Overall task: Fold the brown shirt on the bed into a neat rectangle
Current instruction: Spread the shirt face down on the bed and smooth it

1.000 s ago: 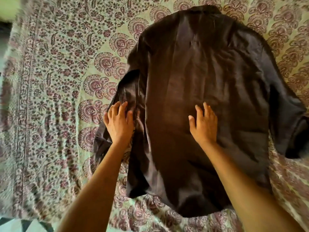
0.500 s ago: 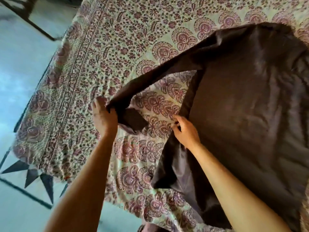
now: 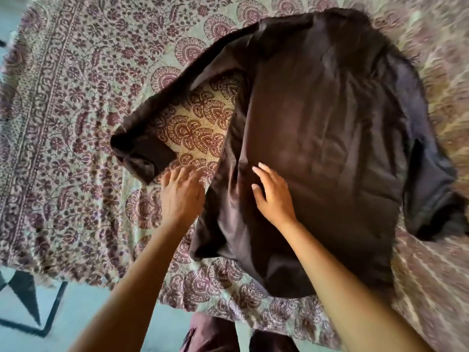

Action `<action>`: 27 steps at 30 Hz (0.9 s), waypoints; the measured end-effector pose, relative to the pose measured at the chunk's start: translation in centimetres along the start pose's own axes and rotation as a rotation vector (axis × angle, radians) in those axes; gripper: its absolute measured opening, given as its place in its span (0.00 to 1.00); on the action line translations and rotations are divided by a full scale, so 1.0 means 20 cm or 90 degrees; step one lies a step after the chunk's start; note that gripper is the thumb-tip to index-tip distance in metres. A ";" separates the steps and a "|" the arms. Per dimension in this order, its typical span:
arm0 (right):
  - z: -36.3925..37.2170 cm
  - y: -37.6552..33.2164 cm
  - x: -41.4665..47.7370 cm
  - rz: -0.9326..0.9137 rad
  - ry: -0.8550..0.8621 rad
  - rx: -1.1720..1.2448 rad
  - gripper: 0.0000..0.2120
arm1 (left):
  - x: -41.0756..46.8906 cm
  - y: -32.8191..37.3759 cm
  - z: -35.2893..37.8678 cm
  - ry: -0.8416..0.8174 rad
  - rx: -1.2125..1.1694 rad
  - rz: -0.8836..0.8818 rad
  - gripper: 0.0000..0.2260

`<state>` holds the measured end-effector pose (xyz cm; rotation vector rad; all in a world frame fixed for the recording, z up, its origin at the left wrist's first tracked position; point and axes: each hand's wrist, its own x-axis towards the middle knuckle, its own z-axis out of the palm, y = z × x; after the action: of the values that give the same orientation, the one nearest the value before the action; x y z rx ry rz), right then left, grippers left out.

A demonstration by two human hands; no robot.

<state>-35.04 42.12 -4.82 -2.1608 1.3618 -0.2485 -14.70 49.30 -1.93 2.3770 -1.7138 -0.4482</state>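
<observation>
Head view: left of the brown shirt (image 3: pixel 330 128), a broad stretch of bedspread (image 3: pixel 76 110) shows. Left hand (image 3: pixel 181 199) rests straight-fingered, gripping nothing, just beside the shirt's left edge under its sleeve (image 3: pixel 144 151). Right hand (image 3: pixel 275 199) lies flat, fingers spread, on the shirt.

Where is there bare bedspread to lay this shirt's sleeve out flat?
Widest: bedspread from the outstretched sleeve to its left edge. Smaller: the pocket between that sleeve and the shirt body, and the strip below the hem. Crowded where the other sleeve bunches.
</observation>
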 end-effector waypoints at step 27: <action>-0.42 0.74 -1.20 0.768 0.328 0.519 0.13 | -0.60 -0.06 0.12 0.154 -0.698 -0.678 0.16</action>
<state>-61.25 55.28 -2.76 -0.4349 2.0841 -0.7161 -18.03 61.13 -2.94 2.0306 0.1387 -0.8606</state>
